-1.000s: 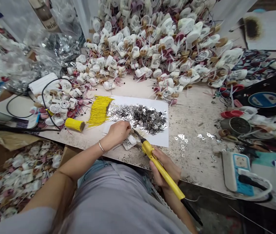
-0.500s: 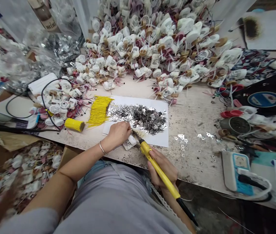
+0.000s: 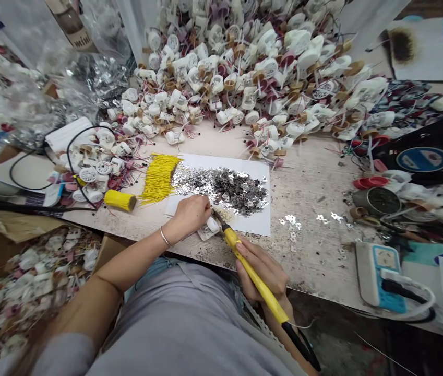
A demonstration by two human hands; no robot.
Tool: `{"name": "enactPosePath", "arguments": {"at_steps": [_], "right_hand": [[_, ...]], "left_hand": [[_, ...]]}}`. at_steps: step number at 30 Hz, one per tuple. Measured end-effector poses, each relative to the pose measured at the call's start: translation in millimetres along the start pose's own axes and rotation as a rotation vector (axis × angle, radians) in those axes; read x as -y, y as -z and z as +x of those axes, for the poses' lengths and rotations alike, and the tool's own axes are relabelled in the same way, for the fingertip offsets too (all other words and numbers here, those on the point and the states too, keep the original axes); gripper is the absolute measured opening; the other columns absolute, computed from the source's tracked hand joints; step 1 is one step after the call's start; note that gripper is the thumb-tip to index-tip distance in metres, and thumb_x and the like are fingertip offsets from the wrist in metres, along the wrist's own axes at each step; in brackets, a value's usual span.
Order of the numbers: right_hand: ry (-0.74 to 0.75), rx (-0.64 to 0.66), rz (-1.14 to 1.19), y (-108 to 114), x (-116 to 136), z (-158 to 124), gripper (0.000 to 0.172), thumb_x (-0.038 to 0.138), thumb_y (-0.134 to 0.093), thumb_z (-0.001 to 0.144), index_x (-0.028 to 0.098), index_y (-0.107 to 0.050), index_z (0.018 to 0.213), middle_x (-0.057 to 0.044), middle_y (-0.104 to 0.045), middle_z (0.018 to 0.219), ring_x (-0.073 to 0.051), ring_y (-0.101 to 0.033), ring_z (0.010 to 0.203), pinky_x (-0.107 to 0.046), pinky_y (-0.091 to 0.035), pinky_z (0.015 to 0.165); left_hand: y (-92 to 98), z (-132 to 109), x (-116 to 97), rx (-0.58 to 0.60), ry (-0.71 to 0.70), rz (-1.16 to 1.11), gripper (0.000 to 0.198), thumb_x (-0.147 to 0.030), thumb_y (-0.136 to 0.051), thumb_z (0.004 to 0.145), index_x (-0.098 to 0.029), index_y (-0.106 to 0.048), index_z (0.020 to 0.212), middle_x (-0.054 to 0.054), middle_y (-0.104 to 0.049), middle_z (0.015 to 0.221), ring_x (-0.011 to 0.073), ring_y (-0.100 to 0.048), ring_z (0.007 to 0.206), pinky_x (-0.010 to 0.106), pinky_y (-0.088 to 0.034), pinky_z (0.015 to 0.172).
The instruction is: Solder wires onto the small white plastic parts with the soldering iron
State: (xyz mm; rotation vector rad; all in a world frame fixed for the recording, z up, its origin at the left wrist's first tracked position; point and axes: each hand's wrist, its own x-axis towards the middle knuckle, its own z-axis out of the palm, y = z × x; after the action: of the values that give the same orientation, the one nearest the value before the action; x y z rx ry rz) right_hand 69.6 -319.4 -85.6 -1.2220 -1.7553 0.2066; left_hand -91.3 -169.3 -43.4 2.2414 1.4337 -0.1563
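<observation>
White part (image 3: 211,226) is sitting at the near edge of the paper sheet (image 3: 259,223), on the table (image 3: 315,250), just in front of the person. Left hand (image 3: 190,211) is pinning it down, grip closed over its top; only the near end is showing under the fingers.

Soldering iron (image 3: 258,283) is lying in the right hand (image 3: 265,271), grip wrapped around the yellow handle. Over the last second the right hand is creeping left and toward the part, and the dark tip is now sitting right at the left fingertips, at the part. I can't tell whether it is actually touching. The left hand is hardly moving, so the part is staying put while the iron is coming to it. Reading that as the joint being worked right now.

Metal bits (image 3: 229,187) are heaped on the sheet just behind the hands, and the yellow wire bundle (image 3: 159,177) is lying to their left. Heap of white parts (image 3: 252,68) is filling the far side of the table. Power strip (image 3: 380,275) is sitting well to the right.
</observation>
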Motion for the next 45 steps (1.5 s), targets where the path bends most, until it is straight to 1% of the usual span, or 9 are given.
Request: {"name": "enactPosePath", "arguments": {"at_steps": [9, 15, 20, 25, 29, 32, 36, 39, 45], "right_hand": [[-0.136, -0.287, -0.003, -14.5, 0.5, -1.5, 0.064, 0.007, -0.060, 0.077, 0.021, -0.041, 0.137, -0.010, -0.062, 0.123, -0.025, -0.064, 0.107, -0.042, -0.062, 0.080], [-0.282, -0.333, 0.050, -34.7, -0.3, 19.7, 0.013, 0.009, -0.063, 0.077, 0.021, -0.059, 0.079, -0.007, -0.057, 0.121, -0.021, -0.062, 0.106, -0.036, -0.063, 0.076], [-0.222, -0.295, 0.096, -48.2, 5.1, 41.1, 0.019, 0.008, -0.068, 0.074, 0.021, -0.053, 0.075, -0.005, -0.052, 0.117, -0.020, -0.062, 0.105, -0.034, -0.061, 0.079], [-0.203, -0.239, 0.138, -51.8, 12.8, 47.4, 0.021, 0.012, -0.069, 0.073, 0.021, -0.050, 0.076, -0.006, -0.050, 0.117, -0.021, -0.060, 0.106, -0.035, -0.061, 0.076], [-0.055, -0.104, 0.058, -57.0, 7.0, 51.3, 0.016, 0.007, -0.064, 0.077, 0.020, -0.055, 0.080, -0.006, -0.048, 0.120, -0.019, -0.059, 0.109, -0.032, -0.060, 0.081], [-0.130, -0.159, 0.057, -60.0, 0.2, 53.3, 0.016, 0.008, -0.065, 0.077, 0.020, -0.055, 0.078, -0.006, -0.049, 0.119, -0.018, -0.060, 0.106, -0.033, -0.060, 0.081], [-0.358, -0.325, 0.090, -60.1, -5.0, 55.3, 0.020, 0.016, -0.071, 0.073, 0.020, -0.052, 0.078, -0.006, -0.049, 0.118, -0.021, -0.060, 0.106, -0.041, -0.059, 0.083], [-0.345, -0.321, 0.086, -61.5, -7.4, 58.2, 0.019, 0.016, -0.070, 0.074, 0.021, -0.053, 0.078, -0.007, -0.049, 0.117, -0.021, -0.060, 0.105, -0.040, -0.058, 0.083], [-0.230, -0.265, 0.091, -66.2, -6.8, 58.7, 0.017, 0.017, -0.068, 0.075, 0.021, -0.053, 0.083, -0.008, -0.047, 0.117, -0.023, -0.056, 0.110, -0.043, -0.057, 0.087]], "left_hand": [[1.2, -1.9, 9.8, -0.023, -0.060, -0.065, 0.018, -0.019, -0.054, 0.081, -0.013, -0.064, 0.096, 0.010, -0.066, 0.095, 0.0211, -0.061, 0.089, 0.029, -0.047, 0.078], [13.8, -20.2, 9.4, 0.004, -0.090, -0.039, 0.019, -0.012, -0.048, 0.083, -0.012, -0.067, 0.081, 0.009, -0.067, 0.081, 0.0195, -0.061, 0.075, 0.030, -0.047, 0.072], [14.9, -33.4, -4.6, -0.086, -0.259, -0.459, 0.012, -0.018, -0.060, 0.080, -0.016, -0.070, 0.076, 0.003, -0.070, 0.072, 0.0139, -0.061, 0.067, 0.024, -0.047, 0.066], [12.2, -32.9, 6.9, -0.318, -0.155, -0.842, 0.020, -0.031, -0.060, 0.084, -0.015, -0.071, 0.084, 0.004, -0.072, 0.078, 0.0126, -0.064, 0.068, 0.022, -0.051, 0.064], [18.9, -39.4, 26.6, -0.461, -0.280, -0.567, 0.022, -0.028, -0.052, 0.090, -0.016, -0.070, 0.091, 0.005, -0.070, 0.080, 0.0122, -0.062, 0.072, 0.023, -0.050, 0.068], [23.2, -49.3, 44.8, -0.514, -0.440, -0.270, 0.021, -0.025, -0.051, 0.092, -0.018, -0.070, 0.095, 0.007, -0.069, 0.083, 0.0138, -0.062, 0.078, 0.025, -0.049, 0.072], [15.8, -58.8, 60.3, -0.372, -0.570, -0.039, 0.022, -0.019, -0.049, 0.092, -0.023, -0.068, 0.103, 0.004, -0.067, 0.075, 0.0125, -0.060, 0.070, 0.026, -0.048, 0.071], [-1.8, -57.6, 54.1, -0.311, -0.653, -0.181, 0.019, -0.022, -0.052, 0.091, -0.021, -0.070, 0.098, 0.005, -0.067, 0.075, 0.0117, -0.061, 0.069, 0.024, -0.050, 0.069], [-29.4, -44.0, 31.3, -0.459, -0.343, -0.601, 0.015, -0.025, -0.060, 0.085, -0.016, -0.071, 0.083, 0.007, -0.071, 0.081, 0.0139, -0.066, 0.074, 0.025, -0.054, 0.070]]}}
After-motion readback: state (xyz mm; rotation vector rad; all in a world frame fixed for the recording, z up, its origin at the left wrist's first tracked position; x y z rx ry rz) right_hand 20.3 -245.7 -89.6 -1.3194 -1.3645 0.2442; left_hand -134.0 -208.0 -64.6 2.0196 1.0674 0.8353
